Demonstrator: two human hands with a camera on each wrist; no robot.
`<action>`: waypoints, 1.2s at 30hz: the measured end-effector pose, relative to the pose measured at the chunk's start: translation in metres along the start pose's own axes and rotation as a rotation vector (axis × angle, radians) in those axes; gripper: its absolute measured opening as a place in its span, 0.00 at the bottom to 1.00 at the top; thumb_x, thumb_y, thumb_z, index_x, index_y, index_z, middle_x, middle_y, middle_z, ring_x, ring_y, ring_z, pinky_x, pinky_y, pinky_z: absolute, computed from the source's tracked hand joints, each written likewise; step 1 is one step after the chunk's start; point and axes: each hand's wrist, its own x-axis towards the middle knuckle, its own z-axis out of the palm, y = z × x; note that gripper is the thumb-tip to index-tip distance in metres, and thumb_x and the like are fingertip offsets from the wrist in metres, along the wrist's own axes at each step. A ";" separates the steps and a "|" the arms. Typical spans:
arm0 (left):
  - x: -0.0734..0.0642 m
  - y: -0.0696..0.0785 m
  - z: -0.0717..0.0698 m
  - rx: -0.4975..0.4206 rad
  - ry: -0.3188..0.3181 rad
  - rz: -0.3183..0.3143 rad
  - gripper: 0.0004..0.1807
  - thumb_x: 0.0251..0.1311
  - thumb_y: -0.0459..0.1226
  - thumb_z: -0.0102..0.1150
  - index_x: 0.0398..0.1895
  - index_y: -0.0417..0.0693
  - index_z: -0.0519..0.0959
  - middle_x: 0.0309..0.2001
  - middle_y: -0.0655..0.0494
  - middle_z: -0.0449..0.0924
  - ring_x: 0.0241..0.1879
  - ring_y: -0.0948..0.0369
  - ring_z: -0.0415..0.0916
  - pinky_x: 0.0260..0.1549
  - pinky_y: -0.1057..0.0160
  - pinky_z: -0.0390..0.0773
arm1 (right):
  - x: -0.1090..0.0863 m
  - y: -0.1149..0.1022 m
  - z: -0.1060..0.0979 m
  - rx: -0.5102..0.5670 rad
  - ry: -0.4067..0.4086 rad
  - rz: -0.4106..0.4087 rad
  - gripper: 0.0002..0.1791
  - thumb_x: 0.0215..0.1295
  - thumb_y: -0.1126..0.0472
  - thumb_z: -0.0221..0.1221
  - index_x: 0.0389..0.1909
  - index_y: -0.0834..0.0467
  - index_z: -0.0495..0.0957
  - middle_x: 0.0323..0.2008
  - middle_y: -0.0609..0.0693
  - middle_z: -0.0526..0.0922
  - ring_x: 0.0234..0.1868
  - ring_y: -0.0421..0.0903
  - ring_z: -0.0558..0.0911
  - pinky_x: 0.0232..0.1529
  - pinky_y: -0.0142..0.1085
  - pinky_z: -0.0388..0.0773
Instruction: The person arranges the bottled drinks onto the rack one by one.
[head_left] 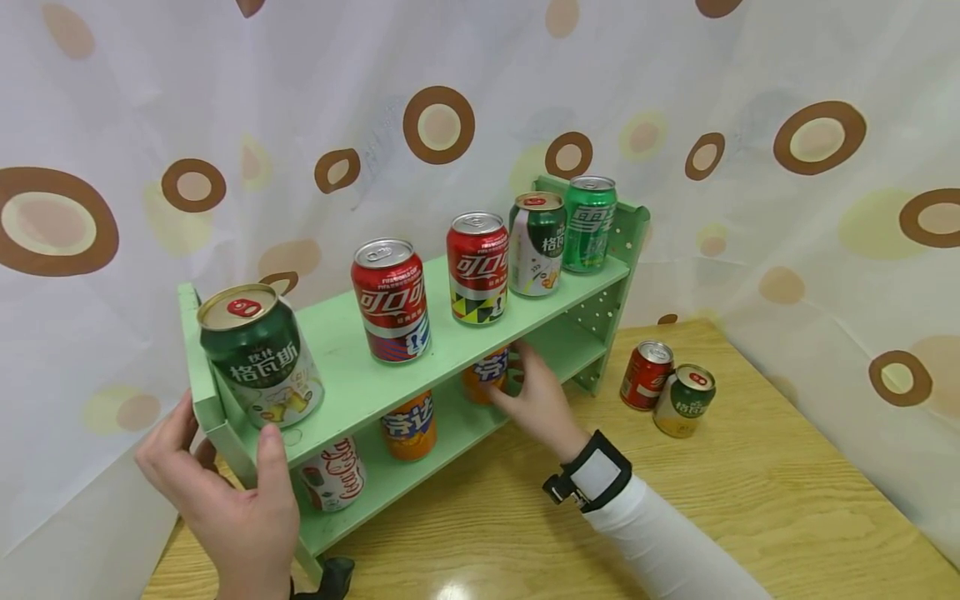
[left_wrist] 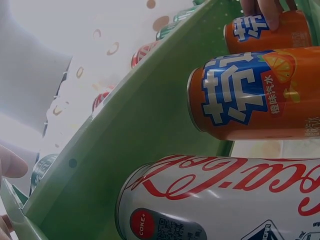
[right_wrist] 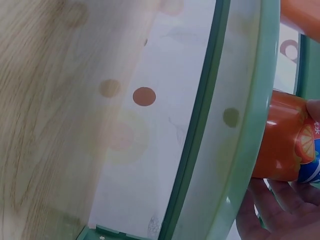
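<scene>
My right hand reaches into the lower level of a green two-tier shelf and holds an orange soda can between thumb and fingers. In the right wrist view the fingers lie along the can's side. My left hand grips the shelf's left end panel, thumb at the front beside a green-and-white can, fingers round the outer side. On the lower level, a second orange can and a white Coca-Cola can stand to the left of the held one.
On the top level stand two red cola cans, another green-and-white can and a green can. A small red can and a small green-and-gold can stand on the wooden table, right of the shelf. A patterned curtain hangs behind.
</scene>
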 end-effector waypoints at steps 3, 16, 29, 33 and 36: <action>0.000 0.000 0.000 0.006 0.000 -0.003 0.36 0.53 0.28 0.58 0.69 0.36 0.65 0.63 0.60 0.60 0.65 0.59 0.63 0.54 0.69 0.69 | -0.002 -0.003 0.002 0.004 -0.002 -0.006 0.42 0.62 0.62 0.70 0.74 0.66 0.60 0.65 0.66 0.73 0.61 0.63 0.80 0.59 0.53 0.82; 0.000 0.000 0.000 -0.001 -0.003 -0.002 0.36 0.53 0.27 0.58 0.69 0.36 0.65 0.63 0.60 0.60 0.65 0.59 0.63 0.54 0.69 0.68 | -0.009 -0.013 0.014 0.024 0.015 -0.030 0.42 0.60 0.63 0.71 0.72 0.66 0.63 0.62 0.64 0.76 0.59 0.61 0.81 0.57 0.51 0.84; 0.000 0.000 0.000 0.000 -0.009 0.004 0.36 0.53 0.28 0.58 0.69 0.36 0.65 0.62 0.60 0.60 0.66 0.59 0.62 0.54 0.69 0.67 | -0.014 -0.019 0.019 0.015 0.032 -0.027 0.43 0.60 0.61 0.71 0.73 0.66 0.62 0.62 0.65 0.75 0.60 0.60 0.81 0.53 0.46 0.86; 0.000 0.000 0.000 0.007 -0.009 0.004 0.36 0.53 0.28 0.58 0.69 0.36 0.65 0.63 0.60 0.60 0.66 0.59 0.61 0.54 0.69 0.67 | -0.015 -0.019 0.020 0.014 0.035 -0.022 0.43 0.61 0.61 0.71 0.74 0.66 0.61 0.63 0.64 0.75 0.61 0.60 0.81 0.52 0.45 0.86; 0.000 0.000 0.000 0.011 -0.006 0.005 0.36 0.53 0.28 0.58 0.69 0.36 0.65 0.63 0.61 0.60 0.66 0.59 0.62 0.55 0.69 0.68 | -0.015 -0.019 0.020 0.010 0.035 -0.014 0.43 0.62 0.60 0.71 0.74 0.65 0.61 0.63 0.64 0.75 0.61 0.59 0.81 0.52 0.45 0.86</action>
